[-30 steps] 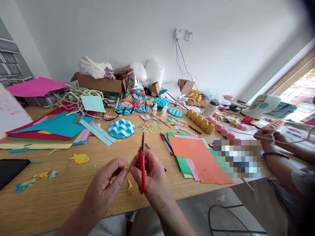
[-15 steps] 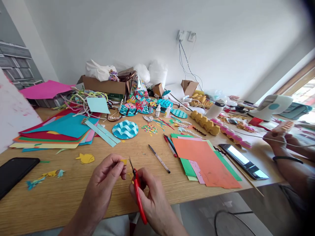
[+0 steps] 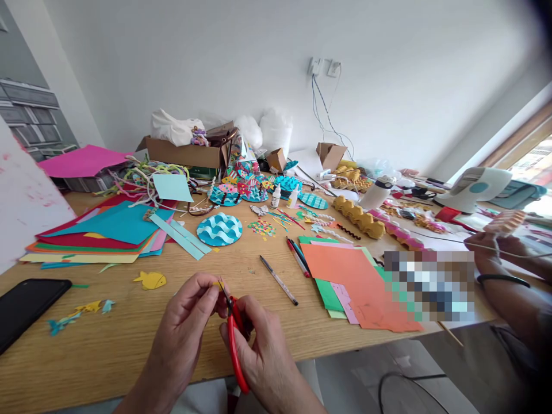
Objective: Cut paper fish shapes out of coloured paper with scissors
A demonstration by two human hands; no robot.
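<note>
Near the table's front edge, my left hand (image 3: 187,322) pinches a small yellow paper piece (image 3: 217,283) between thumb and fingers. My right hand (image 3: 263,339) is closed round the red handles of the scissors (image 3: 235,339). The scissor blades reach up to the yellow piece and overlap it at my left fingertips. Left of my hands lies a yellow paper fish (image 3: 150,280), with yellow and blue scraps (image 3: 88,308) farther left. A pen (image 3: 279,280) rests to the right of my hands.
A black phone (image 3: 32,305) lies at the left edge. Stacked coloured paper (image 3: 103,224) is behind it. An orange sheet (image 3: 353,282) tops more paper at right. Another person's hands (image 3: 487,247) hold something at far right. A round blue wavy piece (image 3: 219,229) lies ahead.
The scissors have moved left and their blades have come onto the yellow piece. My right hand has shifted slightly left with them. My left hand still pinches the piece.
</note>
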